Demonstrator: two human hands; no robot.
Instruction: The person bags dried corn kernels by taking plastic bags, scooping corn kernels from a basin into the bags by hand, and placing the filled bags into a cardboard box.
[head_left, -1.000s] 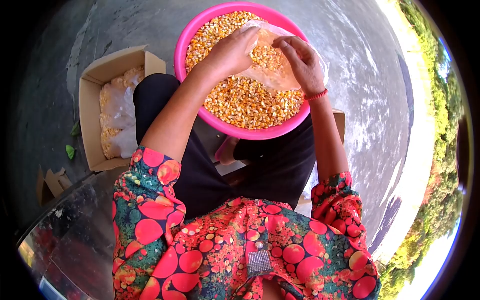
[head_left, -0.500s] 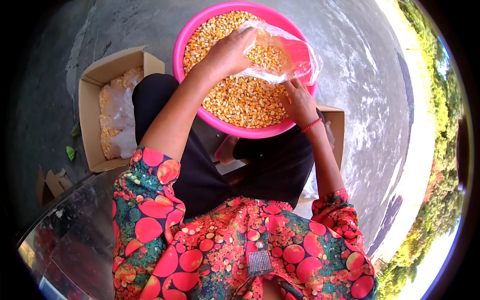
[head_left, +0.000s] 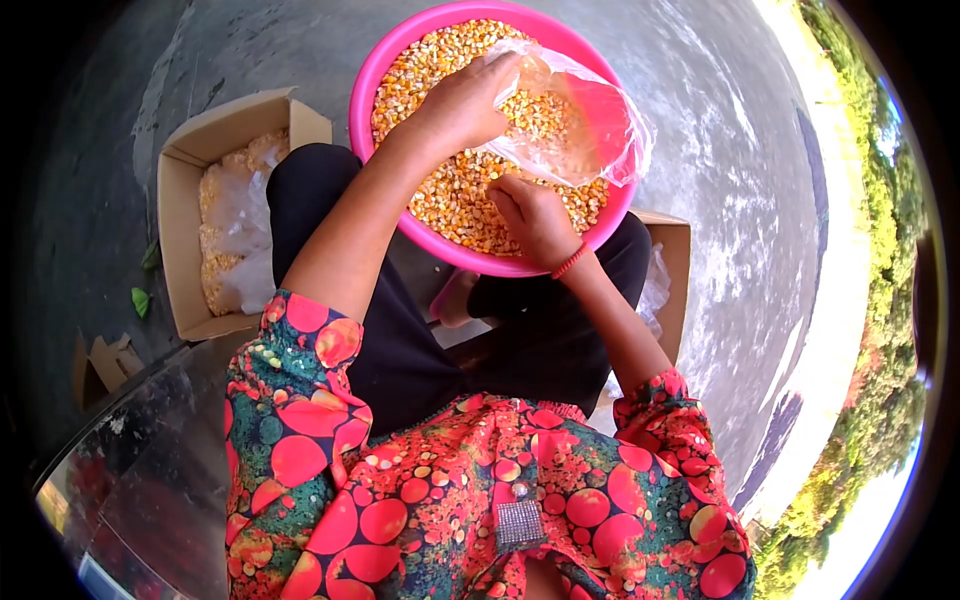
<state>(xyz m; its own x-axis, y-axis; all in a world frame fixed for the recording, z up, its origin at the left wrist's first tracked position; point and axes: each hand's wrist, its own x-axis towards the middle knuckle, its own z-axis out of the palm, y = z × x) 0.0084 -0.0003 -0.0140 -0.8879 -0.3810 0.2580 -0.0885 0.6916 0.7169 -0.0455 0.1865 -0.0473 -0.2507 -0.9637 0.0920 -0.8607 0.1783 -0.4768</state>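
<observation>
One round, bright pink plastic basin (head_left: 361,110), heaped with yellow-orange dried corn kernels (head_left: 455,205), sits between two dark-trousered knees (head_left: 308,180); spread over its right part is one thin, clear, crinkled plastic bag (head_left: 565,150), its left edge pinched firmly by the left hand (head_left: 455,110). The right hand (head_left: 540,215), above one red beaded bracelet (head_left: 572,262), is curled nearly closed at the kernels just below the bag; whether it grips any cannot be told. Two open brown cardboard boxes flank the knees, the left box (head_left: 180,220) holding yellowish contents (head_left: 215,265) and clear plastic (head_left: 240,220), the right box (head_left: 676,270) clear plastic.
</observation>
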